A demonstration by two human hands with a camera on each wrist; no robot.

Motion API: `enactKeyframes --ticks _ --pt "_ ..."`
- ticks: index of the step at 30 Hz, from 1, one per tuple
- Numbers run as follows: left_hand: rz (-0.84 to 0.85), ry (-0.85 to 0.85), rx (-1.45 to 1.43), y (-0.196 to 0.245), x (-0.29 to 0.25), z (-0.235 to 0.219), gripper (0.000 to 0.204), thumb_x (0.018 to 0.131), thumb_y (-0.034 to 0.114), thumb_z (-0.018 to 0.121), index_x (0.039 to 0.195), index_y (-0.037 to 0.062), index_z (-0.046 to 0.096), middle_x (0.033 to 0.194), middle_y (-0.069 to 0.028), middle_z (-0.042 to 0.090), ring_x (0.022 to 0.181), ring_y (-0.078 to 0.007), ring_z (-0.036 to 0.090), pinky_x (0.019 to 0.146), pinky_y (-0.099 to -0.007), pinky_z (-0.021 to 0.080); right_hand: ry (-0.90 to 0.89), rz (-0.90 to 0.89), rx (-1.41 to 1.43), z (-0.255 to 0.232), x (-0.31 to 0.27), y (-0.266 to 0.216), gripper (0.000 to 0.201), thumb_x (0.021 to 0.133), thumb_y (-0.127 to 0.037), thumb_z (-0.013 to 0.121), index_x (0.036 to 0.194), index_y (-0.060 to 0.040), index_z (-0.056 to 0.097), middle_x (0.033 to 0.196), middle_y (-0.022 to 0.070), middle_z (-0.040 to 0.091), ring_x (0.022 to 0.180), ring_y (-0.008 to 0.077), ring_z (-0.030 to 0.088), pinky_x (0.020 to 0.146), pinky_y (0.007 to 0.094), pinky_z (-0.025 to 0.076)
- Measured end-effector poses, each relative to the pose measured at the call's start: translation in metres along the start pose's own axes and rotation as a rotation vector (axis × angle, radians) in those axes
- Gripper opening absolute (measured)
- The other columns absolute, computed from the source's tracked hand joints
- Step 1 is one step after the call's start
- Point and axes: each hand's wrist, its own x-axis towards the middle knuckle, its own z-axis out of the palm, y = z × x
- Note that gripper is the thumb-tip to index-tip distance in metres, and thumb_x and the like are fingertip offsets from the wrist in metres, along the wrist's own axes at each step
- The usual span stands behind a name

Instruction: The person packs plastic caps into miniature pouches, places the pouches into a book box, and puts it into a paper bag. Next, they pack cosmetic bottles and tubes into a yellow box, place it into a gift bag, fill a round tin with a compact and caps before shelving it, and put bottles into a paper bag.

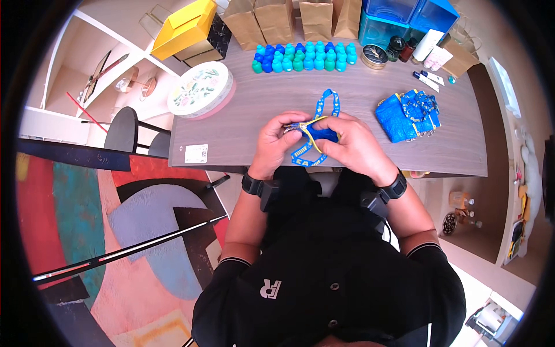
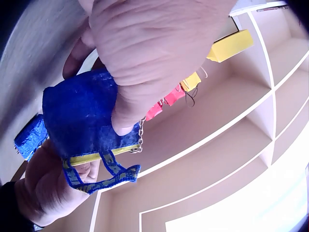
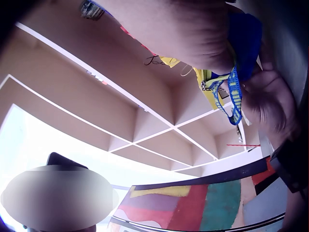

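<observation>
Over the near edge of the table, both hands hold a small blue zip pouch point(image 1: 328, 135) with yellow edging and patterned strap handles. My left hand point(image 1: 273, 143) pinches the zip end, where a short metal chain point(image 2: 140, 135) hangs. On the opposite side, my right hand point(image 1: 357, 144) grips the pouch, fingers over its yellow edge. One handle loop point(image 1: 328, 98) stands up beyond the hands; another hangs toward the body. In the left wrist view the thumb lies flat along the blue side of the pouch. Its inside is hidden.
To the right lie several similar blue pouches point(image 1: 399, 122) in a pile. Rows of blue and teal small bottles point(image 1: 306, 61) stand at the back, before paper bags point(image 1: 274, 26). A round floral box point(image 1: 199, 89) sits left, a white label point(image 1: 196, 154) near the front corner.
</observation>
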Motion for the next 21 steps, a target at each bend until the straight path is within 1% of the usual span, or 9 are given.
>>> enactKeyframes --ticks 2,6,9,12,13,15,17,18,21 --pt "-0.008 0.009 -0.06 -0.005 0.0 -0.002 0.024 0.095 0.009 0.067 0.118 0.0017 0.065 0.129 -0.014 0.062 0.12 -0.0236 0.06 0.105 -0.0397 0.047 0.012 -0.012 -0.053 0.0 0.004 -0.001 0.035 0.078 -0.023 0.077 0.108 -0.0066 0.069 0.099 0.0167 0.069 0.094 0.0367 0.066 0.082 0.0452 0.052" --pt "-0.048 0.027 -0.2 -0.004 0.0 -0.004 0.022 0.099 0.011 0.063 0.119 0.0015 0.064 0.134 -0.0151 0.06 0.12 -0.0232 0.06 0.098 -0.0381 0.054 -0.002 -0.006 -0.1 -0.001 0.011 -0.006 0.038 0.075 -0.023 0.078 0.109 -0.0068 0.069 0.102 0.0174 0.068 0.094 0.0372 0.066 0.083 0.0451 0.052" --pt "-0.052 0.101 -0.236 -0.003 0.0 -0.004 0.021 0.102 0.012 0.059 0.119 0.001 0.062 0.134 -0.0175 0.059 0.12 -0.025 0.061 0.093 -0.0406 0.058 0.048 -0.071 -0.084 -0.001 0.017 -0.007 0.035 0.078 -0.021 0.079 0.109 -0.0057 0.07 0.102 0.0148 0.067 0.094 0.0325 0.066 0.084 0.0409 0.052" --pt "-0.036 0.146 -0.375 -0.01 -0.001 -0.006 0.021 0.103 0.011 0.055 0.121 0.001 0.06 0.134 -0.0203 0.058 0.119 -0.0285 0.062 0.092 -0.0462 0.06 0.101 -0.127 0.228 -0.007 0.032 0.012 0.021 0.091 -0.016 0.074 0.106 -0.0028 0.072 0.098 0.0063 0.063 0.094 0.0182 0.061 0.084 0.0316 0.049" --pt "-0.029 0.153 -0.382 -0.011 0.0 -0.007 0.021 0.103 0.011 0.055 0.121 0.001 0.06 0.134 -0.0203 0.058 0.119 -0.0285 0.062 0.092 -0.0462 0.06 0.154 -0.045 0.258 -0.012 0.038 0.02 0.021 0.091 -0.017 0.074 0.107 -0.0024 0.072 0.096 0.0062 0.063 0.091 0.0172 0.062 0.081 0.0319 0.049" --pt "-0.002 0.153 -0.405 -0.01 0.001 -0.007 0.022 0.104 0.011 0.054 0.123 0.0004 0.058 0.134 -0.0221 0.058 0.118 -0.0312 0.063 0.091 -0.0502 0.061 0.288 0.07 0.172 -0.025 0.053 0.045 0.021 0.092 -0.016 0.071 0.108 -0.0025 0.071 0.095 0.0097 0.064 0.088 0.0198 0.065 0.078 0.0344 0.051" --pt "0.0 0.16 -0.415 -0.008 0.001 -0.006 0.023 0.104 0.011 0.054 0.123 0.0002 0.058 0.134 -0.0219 0.058 0.118 -0.0309 0.063 0.092 -0.0497 0.06 0.385 0.079 -0.274 -0.039 0.07 0.061 0.022 0.092 -0.015 0.068 0.11 -0.0037 0.071 0.097 0.014 0.066 0.088 0.0274 0.067 0.078 0.0395 0.053" --pt "-0.007 0.159 -0.418 -0.008 0.001 -0.006 0.023 0.104 0.011 0.054 0.124 -0.0001 0.058 0.134 -0.0218 0.058 0.118 -0.0306 0.063 0.092 -0.0492 0.06 0.365 0.064 -0.462 -0.045 0.077 0.076 0.027 0.091 -0.016 0.065 0.116 -0.0061 0.068 0.102 0.0167 0.066 0.095 0.0349 0.067 0.082 0.0453 0.053" --pt "-0.014 0.15 -0.384 -0.007 0.001 -0.006 0.024 0.104 0.012 0.053 0.124 -0.0006 0.058 0.134 -0.021 0.059 0.118 -0.029 0.064 0.093 -0.0475 0.06 0.333 0.102 -0.663 -0.044 0.09 0.096 0.03 0.092 -0.017 0.063 0.121 -0.0093 0.067 0.096 0.0148 0.065 0.09 0.0332 0.067 0.079 0.0448 0.053"
